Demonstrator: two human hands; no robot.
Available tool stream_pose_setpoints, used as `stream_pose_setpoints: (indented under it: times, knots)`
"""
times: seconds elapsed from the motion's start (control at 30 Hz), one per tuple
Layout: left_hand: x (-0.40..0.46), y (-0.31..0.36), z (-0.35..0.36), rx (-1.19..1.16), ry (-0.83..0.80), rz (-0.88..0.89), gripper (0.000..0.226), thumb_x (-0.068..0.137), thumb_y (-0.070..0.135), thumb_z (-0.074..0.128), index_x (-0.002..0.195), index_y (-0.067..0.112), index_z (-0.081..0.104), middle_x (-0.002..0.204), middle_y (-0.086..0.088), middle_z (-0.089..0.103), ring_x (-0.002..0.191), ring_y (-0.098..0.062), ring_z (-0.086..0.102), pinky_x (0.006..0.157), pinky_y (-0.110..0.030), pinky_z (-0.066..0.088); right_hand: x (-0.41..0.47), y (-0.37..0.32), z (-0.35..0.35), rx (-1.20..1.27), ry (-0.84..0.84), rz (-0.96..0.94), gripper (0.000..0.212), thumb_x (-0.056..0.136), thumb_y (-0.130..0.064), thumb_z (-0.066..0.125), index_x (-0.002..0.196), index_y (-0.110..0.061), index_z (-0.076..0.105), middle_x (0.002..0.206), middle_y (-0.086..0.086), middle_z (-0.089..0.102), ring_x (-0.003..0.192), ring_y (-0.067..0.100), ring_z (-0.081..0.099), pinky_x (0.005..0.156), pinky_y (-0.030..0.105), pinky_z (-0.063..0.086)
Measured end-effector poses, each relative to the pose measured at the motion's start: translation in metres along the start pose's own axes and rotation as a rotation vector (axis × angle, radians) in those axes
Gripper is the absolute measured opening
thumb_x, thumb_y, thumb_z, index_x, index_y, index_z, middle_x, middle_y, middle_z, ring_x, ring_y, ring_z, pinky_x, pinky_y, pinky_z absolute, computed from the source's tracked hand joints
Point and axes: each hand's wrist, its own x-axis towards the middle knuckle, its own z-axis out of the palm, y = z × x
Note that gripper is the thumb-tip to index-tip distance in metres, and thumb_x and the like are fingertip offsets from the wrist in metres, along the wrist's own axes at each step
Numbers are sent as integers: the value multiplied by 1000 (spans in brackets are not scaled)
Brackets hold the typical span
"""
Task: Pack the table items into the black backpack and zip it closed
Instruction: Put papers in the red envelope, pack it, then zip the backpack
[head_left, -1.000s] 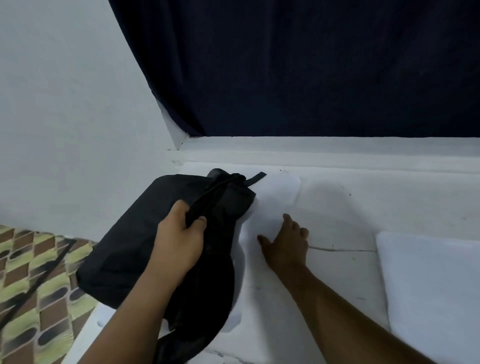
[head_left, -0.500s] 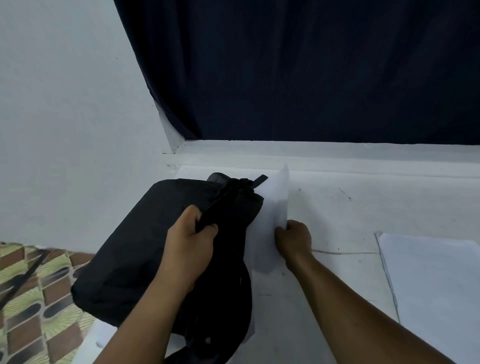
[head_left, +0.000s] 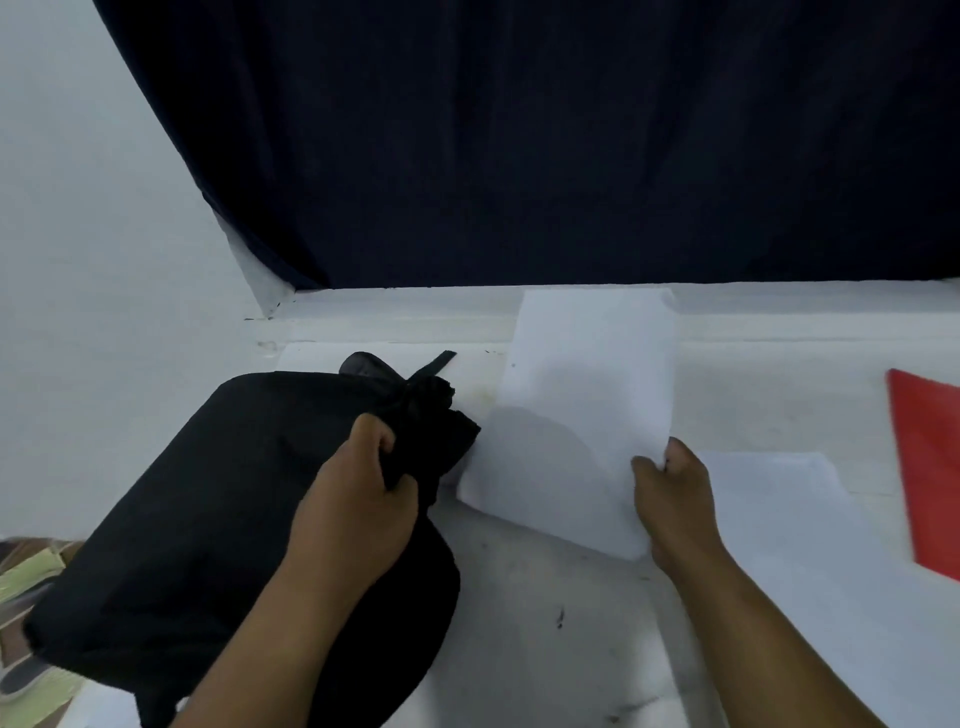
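The black backpack (head_left: 208, 519) lies on the left end of the white table (head_left: 545, 623), partly hanging over its edge. My left hand (head_left: 358, 499) grips the bunched fabric near the backpack's top. My right hand (head_left: 675, 499) pinches the right edge of a white sheet of paper (head_left: 582, 405), which stands lifted off the table just right of the backpack. Another white sheet (head_left: 779, 519) lies flat on the table under my right forearm. A red flat item (head_left: 930, 467) lies at the right edge of view.
A dark curtain (head_left: 519, 130) hangs behind the table above a white ledge (head_left: 415, 312). A white wall (head_left: 78, 260) stands on the left. Patterned floor (head_left: 31, 649) shows at the lower left, beside the table's edge.
My right hand went from lying flat on the paper to pinching it and has lifted the sheet upright, moving right. The view shifted right, bringing the red item into sight. My left hand kept its grip.
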Motion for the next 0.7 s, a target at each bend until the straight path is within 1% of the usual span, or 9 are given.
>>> stream_pose_setpoints:
  times: [0.07, 0.1, 0.2, 0.23, 0.3, 0.4, 0.5, 0.6, 0.7]
  knots:
    - [-6, 20, 17, 66, -58, 65, 27, 88, 23, 64, 104, 29, 44, 100, 9, 58, 85, -12, 56, 63, -28, 42, 7, 7, -28, 12, 15, 2, 18, 89, -3, 48, 94, -12, 63, 88, 3, 67, 74, 15, 60, 59, 26, 43]
    - [-10, 29, 28, 71, -78, 84, 33, 87, 30, 66, 112, 32, 45, 112, 11, 55, 99, -15, 54, 71, -29, 43, 10, 11, -42, 12, 20, 0, 19, 89, -3, 48, 95, -13, 63, 90, 2, 67, 75, 16, 60, 60, 28, 44]
    - [-21, 59, 69, 163, -16, 139, 49, 83, 51, 69, 124, 35, 49, 141, 10, 39, 134, -22, 29, 99, -41, 36, 18, 22, -87, -12, 11, -12, 21, 89, -4, 49, 97, -18, 62, 91, 1, 67, 74, 17, 59, 60, 29, 43]
    - [-24, 69, 84, 178, 25, 174, 49, 82, 54, 69, 124, 35, 51, 145, 9, 36, 138, -22, 24, 105, -47, 30, 21, 26, -103, -20, 3, -18, 22, 89, -4, 49, 99, -20, 62, 89, 1, 67, 71, 18, 59, 58, 29, 43]
    - [-30, 86, 117, 74, 8, 213, 44, 85, 51, 68, 123, 33, 55, 141, 10, 44, 135, -22, 32, 107, -45, 27, 25, 33, -136, -30, -20, -32, 27, 90, -2, 50, 101, -24, 60, 87, 0, 67, 65, 17, 56, 54, 27, 42]
    - [-43, 99, 173, -110, -198, 137, 44, 93, 46, 62, 131, 25, 55, 134, 6, 56, 129, -20, 45, 106, -30, 33, 31, 46, -184, -39, -67, -32, 34, 89, 0, 49, 102, -29, 60, 85, -6, 68, 61, 11, 54, 51, 21, 40]
    - [-61, 103, 223, -98, -305, 51, 58, 94, 55, 56, 143, 25, 47, 145, 4, 52, 139, -21, 40, 112, -36, 33, 35, 66, -222, -94, -108, -53, 35, 88, 2, 49, 103, -27, 62, 82, -8, 67, 51, 0, 52, 46, 12, 38]
    - [-86, 103, 255, 102, -273, 75, 59, 91, 65, 44, 144, 39, 40, 151, 15, 38, 144, -17, 27, 110, -45, 29, 36, 89, -244, -198, -161, -50, 37, 88, -4, 52, 113, -30, 60, 95, -8, 70, 62, -1, 61, 50, 10, 40]
    - [-104, 92, 270, 249, -210, 164, 68, 85, 70, 36, 147, 42, 37, 161, 8, 28, 151, -22, 16, 113, -49, 21, 36, 115, -251, -337, -224, -177, 43, 89, -9, 56, 124, -34, 55, 109, -16, 66, 92, 2, 62, 71, 12, 46]
